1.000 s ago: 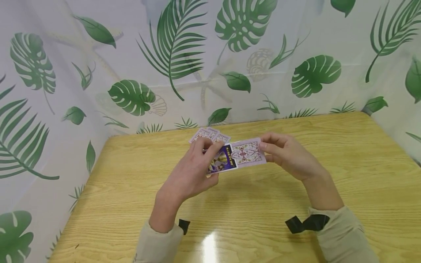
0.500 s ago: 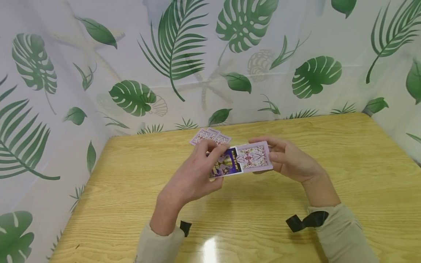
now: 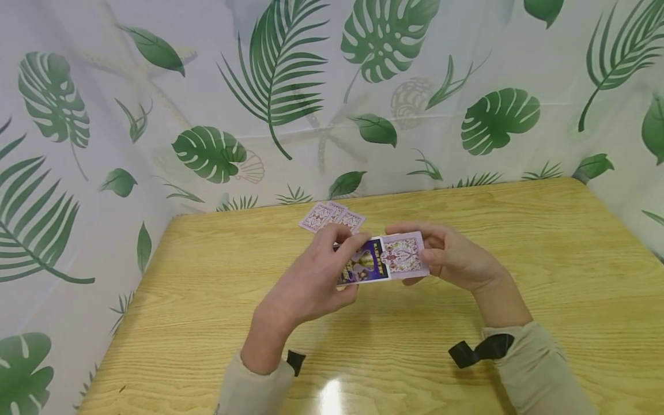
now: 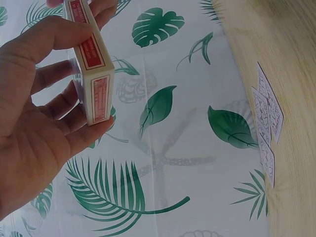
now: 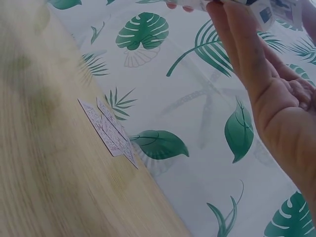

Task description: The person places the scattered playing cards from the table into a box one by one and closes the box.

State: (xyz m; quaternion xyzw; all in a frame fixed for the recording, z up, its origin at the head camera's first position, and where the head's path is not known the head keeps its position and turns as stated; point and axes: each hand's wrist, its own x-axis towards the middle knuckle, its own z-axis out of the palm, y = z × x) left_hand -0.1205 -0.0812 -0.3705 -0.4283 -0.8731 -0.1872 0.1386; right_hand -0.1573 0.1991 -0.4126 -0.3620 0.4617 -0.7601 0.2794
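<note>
- Left hand (image 3: pixel 311 285): fingers clamped on the box (image 3: pixel 369 262), above the table (image 3: pixel 197 323).
- Right hand (image 3: pixel 461 260): thumb and fingers pinch the deck (image 3: pixel 403 256), partly boxed (part sticks out).
- 3 cards (image 3: pixel 317 217): loose on the table, unboxed.

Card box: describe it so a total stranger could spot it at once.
Start at the wooden table before the leaf-print backdrop. Above it, the left hand grips the card box, a pale patterned card sticking out of one end. Unlike that card and the loose cards, its face is dark purple with a gold trophy.
</note>
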